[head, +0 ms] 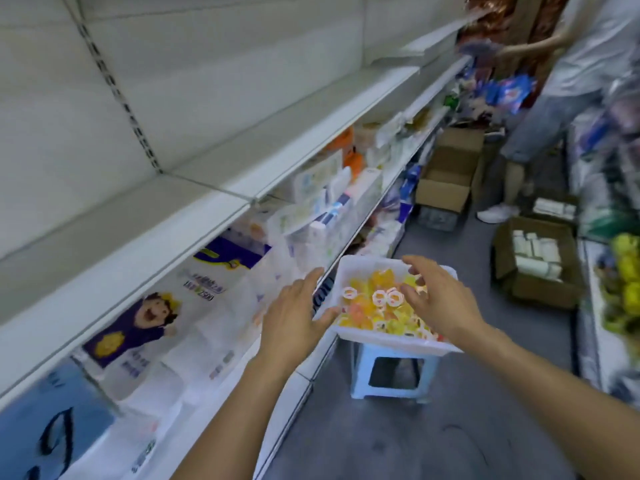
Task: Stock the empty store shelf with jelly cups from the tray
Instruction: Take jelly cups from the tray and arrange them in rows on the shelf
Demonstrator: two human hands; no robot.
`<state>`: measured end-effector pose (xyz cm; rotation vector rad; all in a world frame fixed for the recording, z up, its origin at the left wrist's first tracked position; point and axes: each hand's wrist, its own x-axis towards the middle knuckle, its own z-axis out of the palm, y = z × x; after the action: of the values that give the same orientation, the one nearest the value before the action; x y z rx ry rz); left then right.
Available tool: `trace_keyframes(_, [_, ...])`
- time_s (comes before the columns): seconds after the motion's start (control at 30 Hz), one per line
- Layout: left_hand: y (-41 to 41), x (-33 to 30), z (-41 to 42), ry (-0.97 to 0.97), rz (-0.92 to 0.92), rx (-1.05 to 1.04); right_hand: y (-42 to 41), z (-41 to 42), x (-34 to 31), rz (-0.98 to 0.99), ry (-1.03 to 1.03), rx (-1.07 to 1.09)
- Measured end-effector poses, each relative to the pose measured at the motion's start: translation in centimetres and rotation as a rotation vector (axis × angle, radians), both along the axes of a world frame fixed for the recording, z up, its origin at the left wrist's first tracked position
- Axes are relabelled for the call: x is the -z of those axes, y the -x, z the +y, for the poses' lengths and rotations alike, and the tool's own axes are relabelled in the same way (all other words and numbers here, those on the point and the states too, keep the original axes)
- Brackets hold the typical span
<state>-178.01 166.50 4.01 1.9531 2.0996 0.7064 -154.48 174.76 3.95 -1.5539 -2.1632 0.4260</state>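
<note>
Two hands [363, 306] open over the tray [391, 337], nothing held yet; next, scooping jelly cups [381, 303], then up to the empty shelf [145, 233] at ten o'clock.

The tray [391, 337] looks like smooth white plastic with a faint sheen. The jelly cups [381, 306] in it are glossy, translucent plastic in yellow and orange. The stool [363, 375] beneath is pale, matt plastic. The shelf [242, 161] is painted metal, smooth and off-white. Paper packs [214, 306] below wear shiny plastic film. The boxes [446, 181] are dull brown cardboard. The floor [450, 438] is grey and matt.
</note>
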Motion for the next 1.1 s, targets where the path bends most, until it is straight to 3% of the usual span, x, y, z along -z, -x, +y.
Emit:
trace_keyframes(0.13, [-3.1, 3.1, 6.0, 0.132, -0.022, 0.097, -4.4, 4.1, 4.2, -0.024, 0.161, 0.139])
trace_keyframes(0.27, [-4.2, 7.2, 12.5, 0.285, -0.039, 0.144, -6.0, 8.3, 9.6, -0.033, 0.319, 0.135])
trace_keyframes(0.5, [-3.8, 16.8, 25.5, 0.627, -0.206, 0.142, -3.8, 17.6, 18.2, -0.119, 0.623, 0.117])
trace_keyframes(0.67, [-4.2, 24.2, 32.7, 0.748, -0.251, 0.118, -1.7, 24.6, 24.0, -0.231, 0.759, 0.103])
trace_keyframes(0.9, [-5.7, 33.3, 38.7, 0.808, -0.153, 0.144, 0.1, 31.2, 32.1, -0.315, 0.772, 0.143])
trace_keyframes(1.0, [-6.1, 35.6, 39.6, 0.878, -0.071, 0.211, 1.0, 32.8, 34.7, -0.364, 0.831, 0.111])
trace_keyframes(1.1, [-6.8, 36.2, 40.0, 0.825, 0.027, 0.268, 2.1, 33.1, 36.0, -0.424, 0.838, 0.128])
